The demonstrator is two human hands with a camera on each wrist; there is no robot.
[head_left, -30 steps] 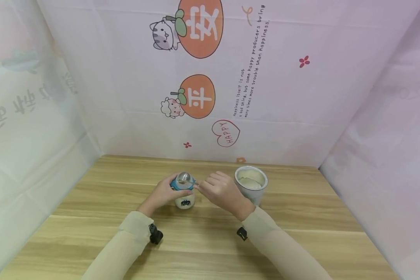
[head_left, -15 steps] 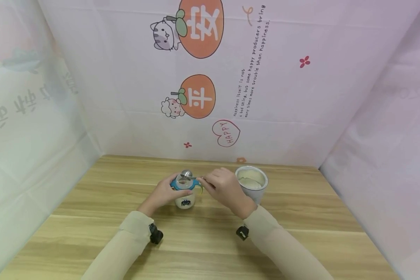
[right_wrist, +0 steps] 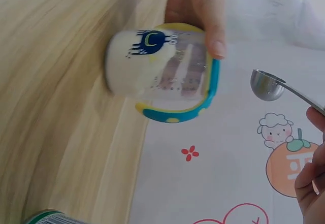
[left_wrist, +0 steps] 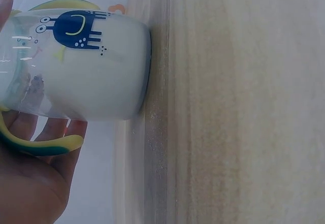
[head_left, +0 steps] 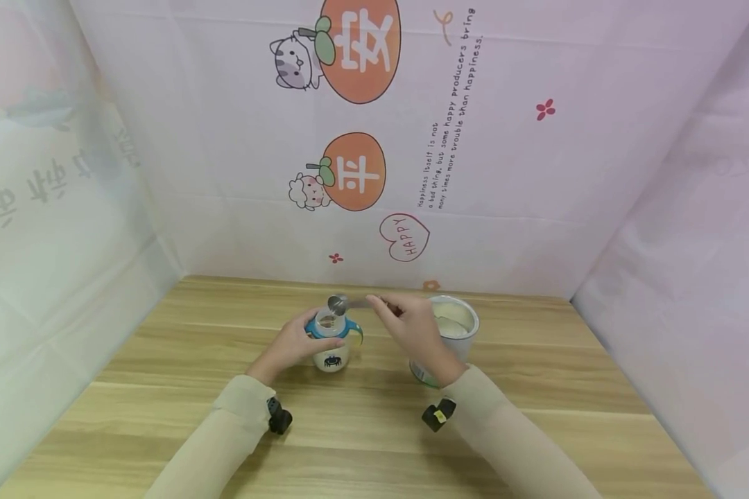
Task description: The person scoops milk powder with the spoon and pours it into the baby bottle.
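Note:
My left hand (head_left: 292, 344) grips the collar of a clear baby bottle (head_left: 332, 359) that stands upright on the table. The bottle has an open mouth, a blue collar with yellow-and-blue handles, and a dark blue crab print. White contents fill its lower part in the left wrist view, where the bottle (left_wrist: 114, 71) shows its base on the wood. My right hand (head_left: 414, 329) pinches the handle of a metal measuring spoon (head_left: 338, 305). The round bowl hangs just above the bottle's mouth, apart from it. In the right wrist view, the spoon's bowl (right_wrist: 266, 88) appears beyond the blue collar.
An open white tin (head_left: 462, 346) holding pale powder stands behind my right hand, partly hidden by it. Its green-rimmed edge (right_wrist: 48, 216) shows in the right wrist view. The wooden table (head_left: 349, 443) meets a printed cloth backdrop (head_left: 487, 242) at the back.
My right hand has moved up and to the right, lifting the spoon off the bottle's mouth and turning its bowl. The left hand and bottle have stayed in place.

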